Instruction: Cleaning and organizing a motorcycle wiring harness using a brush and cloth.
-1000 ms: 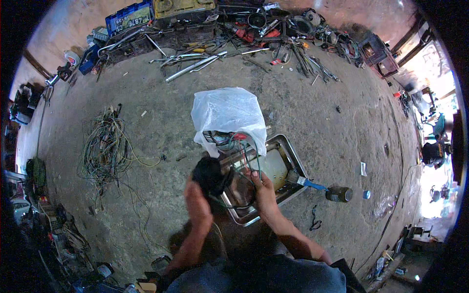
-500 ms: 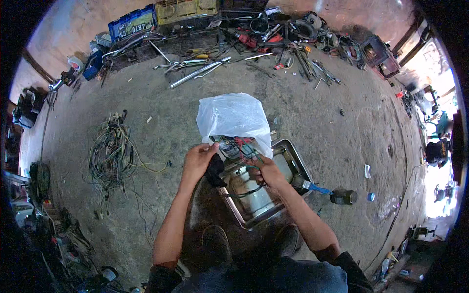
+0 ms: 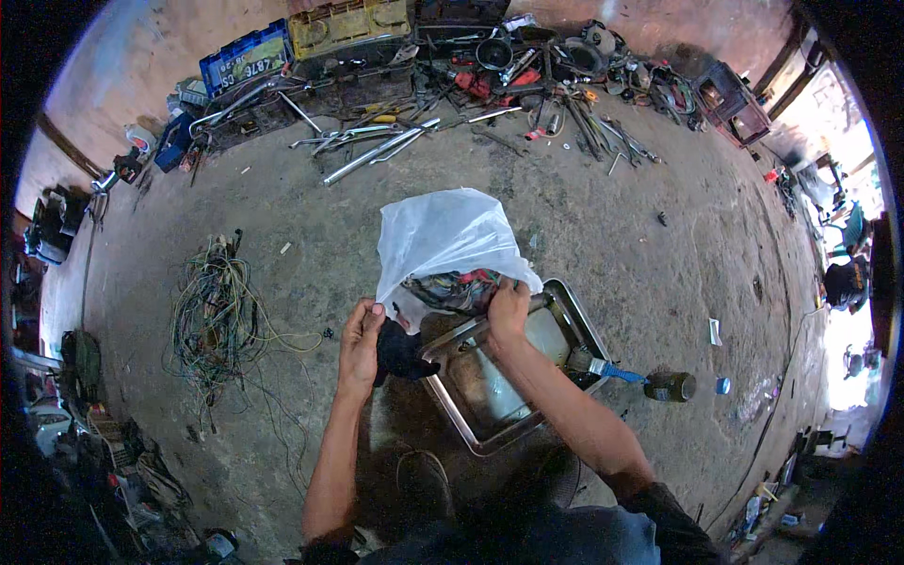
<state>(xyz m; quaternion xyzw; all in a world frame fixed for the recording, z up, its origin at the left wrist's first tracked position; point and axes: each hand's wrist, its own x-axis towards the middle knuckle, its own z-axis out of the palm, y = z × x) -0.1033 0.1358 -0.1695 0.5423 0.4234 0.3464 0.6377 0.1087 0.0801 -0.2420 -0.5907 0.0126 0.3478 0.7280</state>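
Observation:
A translucent white plastic bag (image 3: 447, 226) lies with its mouth towards me, and bundled electrical wires (image 3: 452, 290), black with some red and green, show inside. My left hand (image 3: 363, 339) pinches the left edge of the bag's mouth. At the right side of the opening, my right hand (image 3: 509, 311) is closed around wires, its fingertips partly hidden by the bundle and plastic. A black cloth (image 3: 403, 353) lies beside my left hand, against the metal tray. My right forearm passes over that rectangular tray (image 3: 480, 443), which has a wet, stained bottom.
A blue-handled brush (image 3: 617, 371) rests across the tray's right rim, near a dark jar (image 3: 670, 386) and a blue cap (image 3: 723, 386). Tangled cables (image 3: 217, 320) lie on the concrete at left. Metal tools (image 3: 381, 151) and crates (image 3: 348, 26) line the far wall.
My right hand has moved up from over the tray to the bag's mouth, taking the wires inward. My left hand has shifted left and down, drawing the bag's edge with it.

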